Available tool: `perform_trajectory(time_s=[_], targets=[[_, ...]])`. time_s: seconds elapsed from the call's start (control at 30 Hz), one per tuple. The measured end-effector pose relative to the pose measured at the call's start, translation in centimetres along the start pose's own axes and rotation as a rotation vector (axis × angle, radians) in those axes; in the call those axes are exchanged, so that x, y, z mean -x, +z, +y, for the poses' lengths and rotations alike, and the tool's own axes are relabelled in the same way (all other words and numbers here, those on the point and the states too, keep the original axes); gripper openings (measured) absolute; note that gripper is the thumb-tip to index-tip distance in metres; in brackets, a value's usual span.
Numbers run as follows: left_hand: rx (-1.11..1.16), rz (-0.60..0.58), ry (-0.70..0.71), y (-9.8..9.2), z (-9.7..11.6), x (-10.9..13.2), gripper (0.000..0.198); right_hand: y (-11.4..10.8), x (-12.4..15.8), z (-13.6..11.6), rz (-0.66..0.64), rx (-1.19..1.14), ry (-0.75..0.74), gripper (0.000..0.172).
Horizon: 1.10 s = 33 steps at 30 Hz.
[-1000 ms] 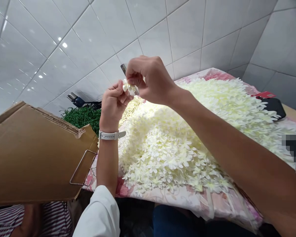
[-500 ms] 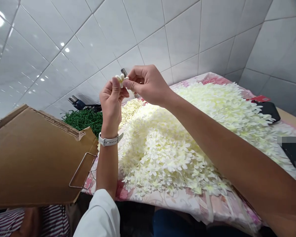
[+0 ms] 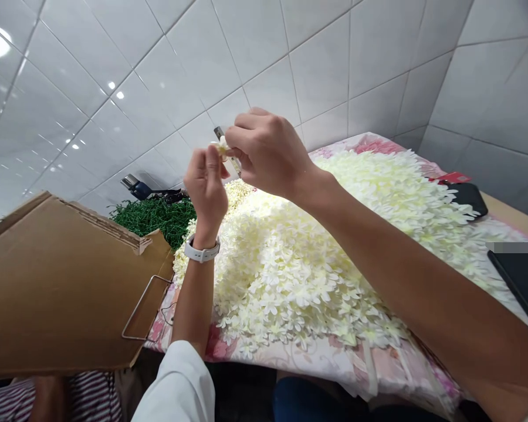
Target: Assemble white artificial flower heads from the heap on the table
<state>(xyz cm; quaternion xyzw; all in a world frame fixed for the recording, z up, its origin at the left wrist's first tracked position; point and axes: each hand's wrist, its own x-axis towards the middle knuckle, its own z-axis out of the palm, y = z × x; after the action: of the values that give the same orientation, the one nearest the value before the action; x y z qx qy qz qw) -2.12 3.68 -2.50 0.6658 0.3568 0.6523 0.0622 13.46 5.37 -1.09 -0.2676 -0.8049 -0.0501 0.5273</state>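
My left hand (image 3: 206, 187), with a white watch on its wrist, is raised and pinches a small cream artificial flower (image 3: 222, 146) between thumb and fingertips. My right hand (image 3: 266, 152) is curled against it from the right, its fingertips closed on the same flower. Both hands hover above a big heap of cream flower petals (image 3: 325, 258) spread over a floral cloth (image 3: 334, 363) on the table.
A brown cardboard box flap (image 3: 66, 281) with a wire handle stands at the left. Behind it lies a pile of green plastic pieces (image 3: 154, 214) and a dark tool. Two dark phones (image 3: 469, 196) lie at the right. White tiled walls surround the table.
The right hand has closed in over the flower, which now sits slightly lower between both hands' fingertips. The left hand stays raised in about the same place.
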Motion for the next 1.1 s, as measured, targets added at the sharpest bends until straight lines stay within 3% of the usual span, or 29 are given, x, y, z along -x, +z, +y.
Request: perform_trajectory(time_s=[0.17,0.3,0.37,0.6,0.77,1.0,1.1], targets=[[0.424,-0.087,-0.341,0.0,1.2,-0.7,0.037,-0.3,-0.3,-0.4,0.018,-0.537,0.089,0.025],[0.543,-0.203,-0.51,-0.1,1.1,-0.6,0.034,0.3,-0.2,0.0,0.042,-0.705,0.181,0.025],[0.523,-0.196,-0.517,0.2,0.7,-0.4,0.032,0.7,-0.1,0.3,0.044,-0.758,0.201,0.027],[0.437,-0.028,-0.338,1.3,0.4,0.4,0.011,0.8,0.0,0.6,0.074,-0.729,0.205,0.02],[0.458,-0.062,-0.388,1.1,1.3,0.4,0.006,0.6,0.0,0.7,0.119,-0.581,0.086,0.023],[0.501,-0.139,-0.489,0.8,2.0,0.1,0.029,0.1,-0.1,0.3,0.18,-0.605,0.175,0.026],[0.506,-0.153,-0.462,0.9,1.8,0.1,0.021,0.1,0.0,0.1,0.167,-0.575,0.205,0.026]])
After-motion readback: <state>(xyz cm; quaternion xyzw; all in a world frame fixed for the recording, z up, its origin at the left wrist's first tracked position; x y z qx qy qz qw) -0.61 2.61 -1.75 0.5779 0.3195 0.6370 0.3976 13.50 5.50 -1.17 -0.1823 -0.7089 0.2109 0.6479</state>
